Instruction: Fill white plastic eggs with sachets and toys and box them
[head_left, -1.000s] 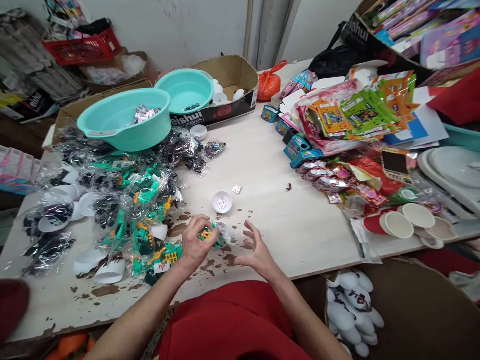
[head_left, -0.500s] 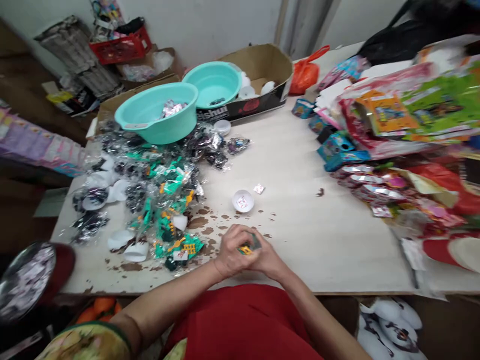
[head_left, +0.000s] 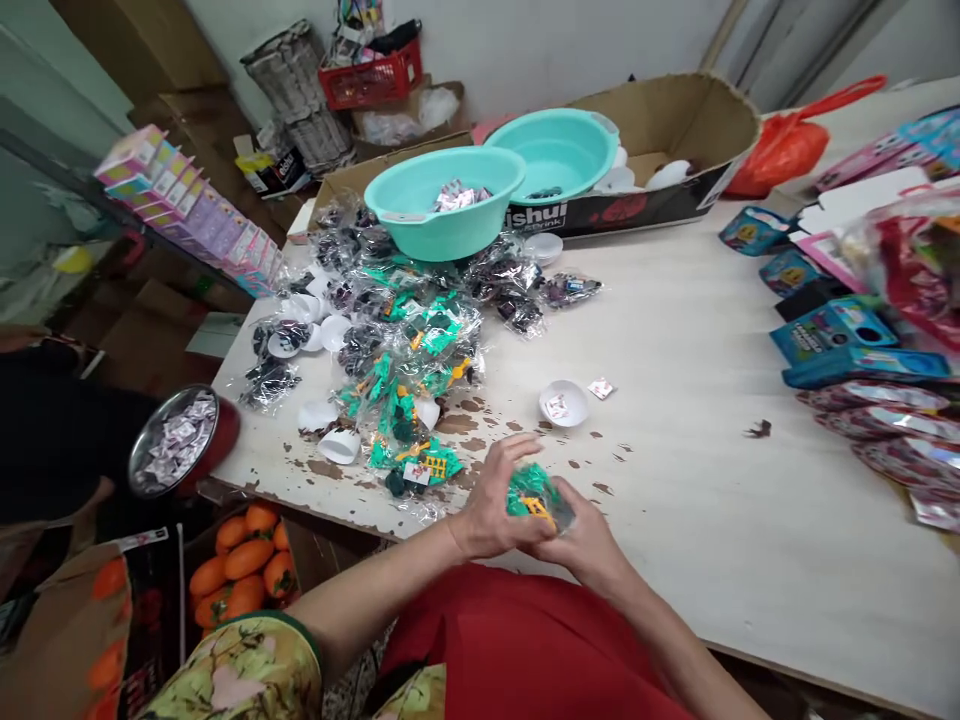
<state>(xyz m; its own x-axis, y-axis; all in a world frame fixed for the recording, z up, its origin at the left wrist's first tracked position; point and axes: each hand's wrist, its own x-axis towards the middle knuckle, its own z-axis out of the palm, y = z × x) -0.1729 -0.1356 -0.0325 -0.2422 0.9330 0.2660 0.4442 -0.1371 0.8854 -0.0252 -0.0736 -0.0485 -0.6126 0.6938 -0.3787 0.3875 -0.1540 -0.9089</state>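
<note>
Close to the table's front edge, my left hand and my right hand hold a clear plastic bag of green and orange parts between them. The fingers of both hands are curled round the bag. Just beyond it stands a white half-shell cup with a small printed packet inside. Another small printed packet lies on the table to the right of the cup. Left of my hands is a heap of similar bags with green, orange and dark parts.
Two turquoise basins stand behind the heap, by an open cardboard box. A metal bowl of small packets is at the left, near a person in dark clothing. Blue packages lie at the right, and orange balls below.
The view has swung left, showing more of the left side and the person there. My fingers have loosened round the bag, so more of its green and orange contents shows.
</note>
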